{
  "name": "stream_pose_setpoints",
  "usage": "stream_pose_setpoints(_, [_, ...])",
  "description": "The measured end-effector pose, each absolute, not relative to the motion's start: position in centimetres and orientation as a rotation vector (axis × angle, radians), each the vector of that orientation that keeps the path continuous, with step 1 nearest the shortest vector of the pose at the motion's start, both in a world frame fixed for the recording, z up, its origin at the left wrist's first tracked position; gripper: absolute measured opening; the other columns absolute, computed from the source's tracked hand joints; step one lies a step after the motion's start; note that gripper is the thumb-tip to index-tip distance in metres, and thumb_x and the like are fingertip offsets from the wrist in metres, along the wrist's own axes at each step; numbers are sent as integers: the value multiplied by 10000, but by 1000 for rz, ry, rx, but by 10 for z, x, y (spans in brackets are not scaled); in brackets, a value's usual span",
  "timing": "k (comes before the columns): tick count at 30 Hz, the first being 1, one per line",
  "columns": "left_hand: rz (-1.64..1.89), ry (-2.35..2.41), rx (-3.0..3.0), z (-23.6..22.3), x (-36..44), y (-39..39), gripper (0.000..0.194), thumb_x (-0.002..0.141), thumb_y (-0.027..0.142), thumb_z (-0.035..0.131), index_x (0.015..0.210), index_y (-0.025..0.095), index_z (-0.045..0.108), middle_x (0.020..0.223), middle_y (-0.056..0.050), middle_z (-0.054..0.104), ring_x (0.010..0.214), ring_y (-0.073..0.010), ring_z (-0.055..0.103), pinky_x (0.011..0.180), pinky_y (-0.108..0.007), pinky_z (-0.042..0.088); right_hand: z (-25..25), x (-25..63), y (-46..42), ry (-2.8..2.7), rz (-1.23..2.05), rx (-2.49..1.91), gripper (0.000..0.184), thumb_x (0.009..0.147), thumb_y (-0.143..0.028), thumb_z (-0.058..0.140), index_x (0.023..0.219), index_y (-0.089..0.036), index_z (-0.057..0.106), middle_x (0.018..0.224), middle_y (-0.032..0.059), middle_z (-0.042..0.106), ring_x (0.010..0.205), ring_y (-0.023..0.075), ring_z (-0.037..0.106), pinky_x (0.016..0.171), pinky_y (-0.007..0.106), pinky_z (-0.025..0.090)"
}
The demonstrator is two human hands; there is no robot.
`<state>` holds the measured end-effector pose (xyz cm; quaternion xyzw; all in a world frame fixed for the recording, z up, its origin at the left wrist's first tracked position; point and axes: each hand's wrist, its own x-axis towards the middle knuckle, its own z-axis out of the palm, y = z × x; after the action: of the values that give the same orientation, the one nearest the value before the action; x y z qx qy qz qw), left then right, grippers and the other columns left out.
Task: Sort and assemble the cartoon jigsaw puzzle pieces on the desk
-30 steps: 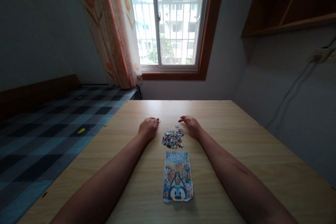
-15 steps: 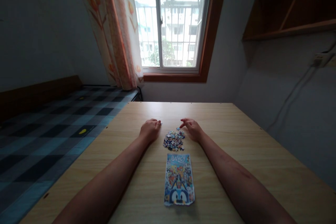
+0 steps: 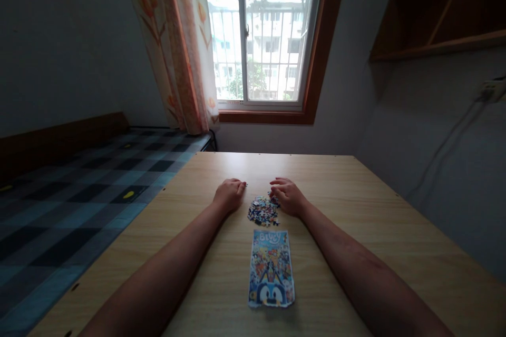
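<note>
My left hand [image 3: 230,194] rests on the table left of the pile, its fingers closed. A tiny pale jigsaw puzzle piece [image 3: 246,185] shows at its fingertips. Over the upper right edge of the heap of jigsaw puzzle pieces [image 3: 262,211] is my right hand [image 3: 290,196]. Its fingers are partly bent and apart, with the tips at the loose pieces; I see no piece held in them. Nearer to me lies a printed picture sheet [image 3: 271,268] with "Bluey" at the top and a blue cartoon dog's face at the bottom.
The wooden table [image 3: 343,263] reaches toward a window [image 3: 272,37] with a flowered curtain [image 3: 177,47]. To the left is a bed with a checked cover [image 3: 103,205]. A wall shelf [image 3: 438,47] hangs at upper right, and a cable [image 3: 446,142] runs down the wall.
My right hand's fingers have bent and come down over the single piece above the heap. My left hand keeps its closed pose. The whole view has shifted slightly.
</note>
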<state>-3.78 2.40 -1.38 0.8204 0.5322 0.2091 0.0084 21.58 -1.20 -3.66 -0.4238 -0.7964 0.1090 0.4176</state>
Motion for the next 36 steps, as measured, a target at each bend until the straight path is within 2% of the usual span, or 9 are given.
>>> stream_pose_setpoints(7, [564, 1761, 2617, -20, -36, 28, 425, 976, 432, 352, 1183, 304, 701, 1281, -51, 648, 1204, -218, 556, 1054, -358, 402, -34, 211, -18, -2020, 178, -1036, 419, 989, -368, 420, 788, -238, 764, 1091, 64, 725, 1206, 242, 553, 1048, 454, 395])
stream_pose_setpoints(13, [553, 1739, 2610, -19, -35, 26, 465, 979, 420, 338, 1294, 240, 628, 1329, -80, 618, 1224, -246, 539, 1051, -388, 404, -33, 215, -16, -1952, 155, -1033, 427, 992, -347, 418, 767, -236, 763, 1029, 68, 738, 1147, 236, 588, 1025, 438, 426])
stream_pose_setpoints(20, [609, 1731, 2568, -16, -35, 23, 393, 948, 384, 412, 1187, 262, 700, 1295, -63, 637, 1201, -226, 553, 1061, -360, 407, -29, 207, -23, -2066, 40, -982, 154, 882, -265, 606, 889, -249, 759, 1069, 73, 731, 1152, 267, 584, 1026, 480, 423])
stream_pose_setpoints(26, [559, 1746, 2604, -17, -35, 23, 368, 929, 380, 449, 1168, 278, 709, 1269, -61, 646, 1173, -242, 558, 1033, -374, 426, -26, 200, -28, -2166, 7, -919, 204, 845, -178, 611, 969, -269, 745, 1112, 59, 719, 1205, 271, 562, 1044, 492, 413])
stream_pose_setpoints(36, [565, 1783, 2584, -20, -36, 28, 390, 921, 358, 438, 1219, 235, 658, 1241, -90, 643, 1156, -242, 563, 1039, -357, 406, -21, 204, -32, -2169, -70, -927, 168, 840, -200, 622, 925, -266, 752, 1086, 54, 725, 1150, 263, 590, 1015, 454, 437])
